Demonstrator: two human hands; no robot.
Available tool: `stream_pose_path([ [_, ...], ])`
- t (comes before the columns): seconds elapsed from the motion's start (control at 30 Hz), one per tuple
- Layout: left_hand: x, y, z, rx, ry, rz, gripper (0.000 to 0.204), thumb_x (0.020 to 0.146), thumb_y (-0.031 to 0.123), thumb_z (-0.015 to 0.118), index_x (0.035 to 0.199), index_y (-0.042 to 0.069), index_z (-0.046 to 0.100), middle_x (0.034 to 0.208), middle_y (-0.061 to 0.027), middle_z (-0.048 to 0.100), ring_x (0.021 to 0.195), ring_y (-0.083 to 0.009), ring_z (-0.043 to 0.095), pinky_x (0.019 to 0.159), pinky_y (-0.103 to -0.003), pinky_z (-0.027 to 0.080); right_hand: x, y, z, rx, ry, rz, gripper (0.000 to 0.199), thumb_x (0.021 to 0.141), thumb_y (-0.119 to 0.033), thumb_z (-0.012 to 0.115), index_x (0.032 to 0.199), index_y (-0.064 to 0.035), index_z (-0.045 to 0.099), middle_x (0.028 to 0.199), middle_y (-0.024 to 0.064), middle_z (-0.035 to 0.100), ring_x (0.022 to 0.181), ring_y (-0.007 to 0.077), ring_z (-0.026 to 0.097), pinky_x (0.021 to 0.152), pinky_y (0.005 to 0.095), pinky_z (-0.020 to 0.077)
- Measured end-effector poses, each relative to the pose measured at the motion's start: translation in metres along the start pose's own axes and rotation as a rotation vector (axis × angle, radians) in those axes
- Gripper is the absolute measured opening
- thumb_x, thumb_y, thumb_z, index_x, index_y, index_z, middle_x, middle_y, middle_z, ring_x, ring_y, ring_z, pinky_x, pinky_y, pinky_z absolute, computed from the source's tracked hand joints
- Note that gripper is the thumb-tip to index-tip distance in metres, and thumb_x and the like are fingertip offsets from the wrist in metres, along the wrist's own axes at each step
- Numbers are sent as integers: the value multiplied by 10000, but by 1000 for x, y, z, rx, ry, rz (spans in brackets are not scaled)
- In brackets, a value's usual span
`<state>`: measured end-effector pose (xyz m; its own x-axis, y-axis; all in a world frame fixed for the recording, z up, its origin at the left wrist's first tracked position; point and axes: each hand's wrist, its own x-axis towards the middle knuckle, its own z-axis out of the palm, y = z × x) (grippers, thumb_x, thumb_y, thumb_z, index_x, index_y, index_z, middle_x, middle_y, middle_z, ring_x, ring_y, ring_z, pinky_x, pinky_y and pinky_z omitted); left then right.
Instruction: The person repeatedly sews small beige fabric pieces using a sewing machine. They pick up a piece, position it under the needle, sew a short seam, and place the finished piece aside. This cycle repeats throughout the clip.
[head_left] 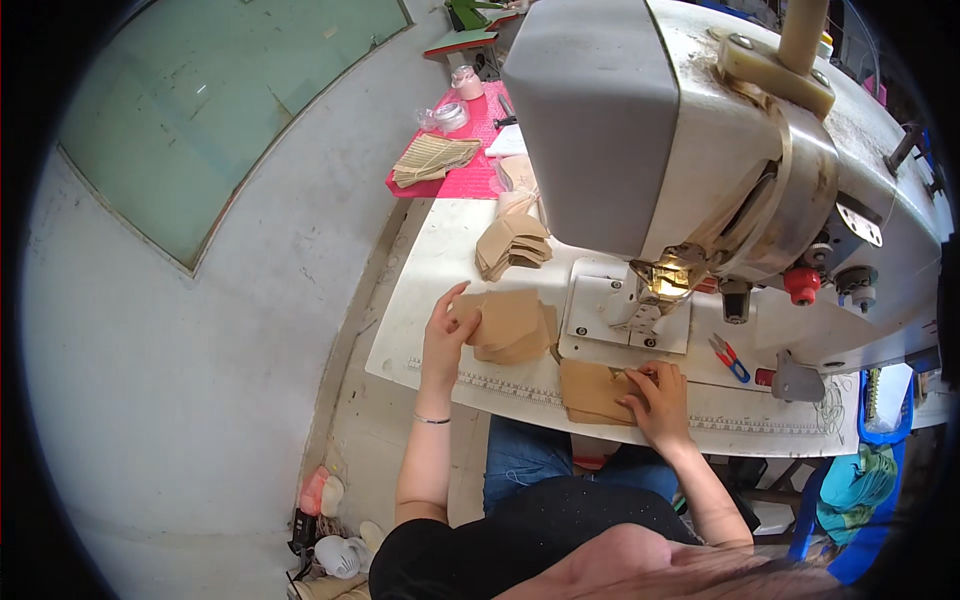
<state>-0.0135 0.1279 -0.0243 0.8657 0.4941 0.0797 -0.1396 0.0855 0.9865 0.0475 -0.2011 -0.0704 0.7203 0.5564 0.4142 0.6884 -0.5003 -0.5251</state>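
left tan stack (505,322) sitting at three o'clock from the left grip (446,328), thumb and fingers clamping its nine-o'clock edge, right tan stack (588,388) lying on the counter (425,290) at nine o'clock from the right grip (658,402), fingertips touching its top, whether they are pinching impossible to tell

Left tan stack (510,325), squarish, loosely fanned; right tan stack (590,385), edges offset, on white table (425,290).

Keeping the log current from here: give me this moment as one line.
left hand: touching left brown pile | right hand: touching right brown pile | sewing machine: lamp lit | snips: right of right hand
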Motion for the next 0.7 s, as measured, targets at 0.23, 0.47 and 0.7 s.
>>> stream_pose_path([
  [0.23, -13, -46, -10, 536, 478, 250, 551, 887, 179, 655, 1339, -20, 411, 1192, -154, 542, 1137, -226, 511, 973, -347, 394, -2, 1, 5, 36, 111, -45, 317, 672, -116, 744, 956, -98, 605, 1037, 68, 563, 1027, 286, 505, 866, 435, 350],
  [0.47, -45, 0, 82, 844, -382, 556, 563, 850, 198, 695, 1328, 37, 444, 1394, -138, 405, 1298, -255, 380, 1047, -383, 331, 5, 8, -16, 406, -91, 217, 200, 735, -19, 693, 928, -46, 650, 828, 62, 625, 852, 257, 578, 766, 337, 445],
  [0.7, -30, -4, 110, 446, -628, -44, 282, 867, 167, 664, 1107, 23, 627, 1038, -99, 670, 947, -158, 616, 795, -270, 472, 32, -14, -54, -1, 420, 25, 419, 758, -87, 732, 1150, -59, 588, 1069, 111, 586, 761, 238, 566, 694, 319, 466],
])
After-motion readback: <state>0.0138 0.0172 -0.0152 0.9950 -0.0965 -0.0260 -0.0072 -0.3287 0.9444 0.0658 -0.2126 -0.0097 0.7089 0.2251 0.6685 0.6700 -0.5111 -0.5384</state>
